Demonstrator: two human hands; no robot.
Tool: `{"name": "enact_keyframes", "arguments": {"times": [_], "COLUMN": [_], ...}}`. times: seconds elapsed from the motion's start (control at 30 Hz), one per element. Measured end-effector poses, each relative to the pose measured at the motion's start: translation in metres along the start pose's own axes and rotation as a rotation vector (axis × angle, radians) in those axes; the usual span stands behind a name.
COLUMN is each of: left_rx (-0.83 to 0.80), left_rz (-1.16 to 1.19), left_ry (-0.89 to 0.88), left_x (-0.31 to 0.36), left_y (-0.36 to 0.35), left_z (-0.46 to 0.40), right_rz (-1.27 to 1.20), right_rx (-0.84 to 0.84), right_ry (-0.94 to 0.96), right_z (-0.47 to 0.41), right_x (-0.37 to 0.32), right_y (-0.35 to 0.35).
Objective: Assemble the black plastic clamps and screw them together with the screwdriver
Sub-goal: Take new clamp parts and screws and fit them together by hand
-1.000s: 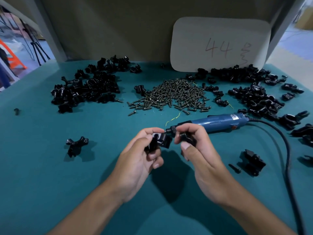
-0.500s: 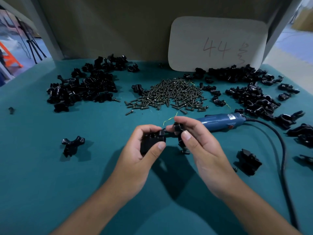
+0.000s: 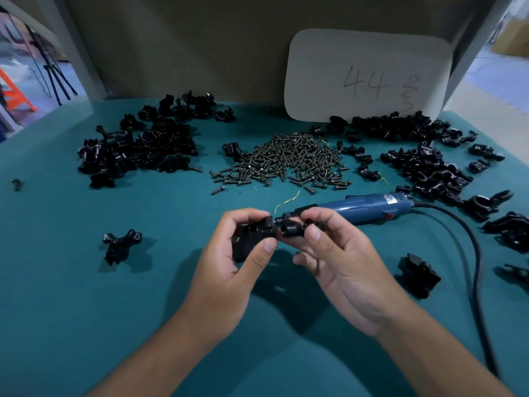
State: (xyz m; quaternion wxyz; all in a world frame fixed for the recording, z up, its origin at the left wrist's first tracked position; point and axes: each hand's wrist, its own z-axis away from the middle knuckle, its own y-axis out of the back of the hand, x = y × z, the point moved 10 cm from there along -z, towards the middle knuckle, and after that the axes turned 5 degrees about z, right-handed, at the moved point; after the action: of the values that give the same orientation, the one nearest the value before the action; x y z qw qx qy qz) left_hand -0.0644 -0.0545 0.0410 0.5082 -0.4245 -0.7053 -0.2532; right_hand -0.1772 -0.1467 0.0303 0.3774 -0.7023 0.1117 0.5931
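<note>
screwdriver cable (image 3: 476, 270) cut off lower right, clamp halves (image 3: 274, 232) partly finger-covered

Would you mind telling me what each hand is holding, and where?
The left hand grips a black clamp half by its sides; the right hand pinches a smaller clamp piece at its end.

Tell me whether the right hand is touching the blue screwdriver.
Cannot tell. In the head view the right hand pinches a black clamp piece directly in front of the blue screwdriver, whose tip end is hidden behind the fingers, so no contact or gap shows.
</note>
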Motion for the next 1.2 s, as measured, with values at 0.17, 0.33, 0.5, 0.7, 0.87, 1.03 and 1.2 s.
{"name": "enact_keyframes", "arguments": {"times": [0.17,0.33,0.5,0.7,0.87,1.03,1.2], "left_rx": [-0.039,-0.054,-0.053,-0.043,-0.054,-0.028,-0.067], "left_rz": [-0.026,-0.044,-0.016,0.029,0.053,0.008,-0.045], "left_ry": [-0.022,-0.045,-0.02,0.026,0.024,0.02,0.018], "left_x": [0.003,0.006,0.003,-0.002,0.003,0.004,0.002], "left_y": [-0.005,-0.008,-0.008,-0.009,-0.011,-0.005,-0.008], "left_z": [0.003,0.004,0.005,0.006,0.005,0.003,0.003], "right_rz": [0.2,0.495,0.404,0.617,0.838,0.847,0.738], "right_rx": [-0.04,-0.004,0.043,0.091,0.084,0.098,0.08], "right_ry": [-0.053,0.028,0.068,0.211,0.375,0.321,0.307], "right_z": [0.005,0.009,0.009,0.009,0.016,0.012,0.011], "right_x": [0.005,-0.001,0.0,-0.009,-0.021,-0.021,-0.021], "right_y": [-0.006,-0.009,-0.005,0.003,-0.003,0.003,0.001]}}
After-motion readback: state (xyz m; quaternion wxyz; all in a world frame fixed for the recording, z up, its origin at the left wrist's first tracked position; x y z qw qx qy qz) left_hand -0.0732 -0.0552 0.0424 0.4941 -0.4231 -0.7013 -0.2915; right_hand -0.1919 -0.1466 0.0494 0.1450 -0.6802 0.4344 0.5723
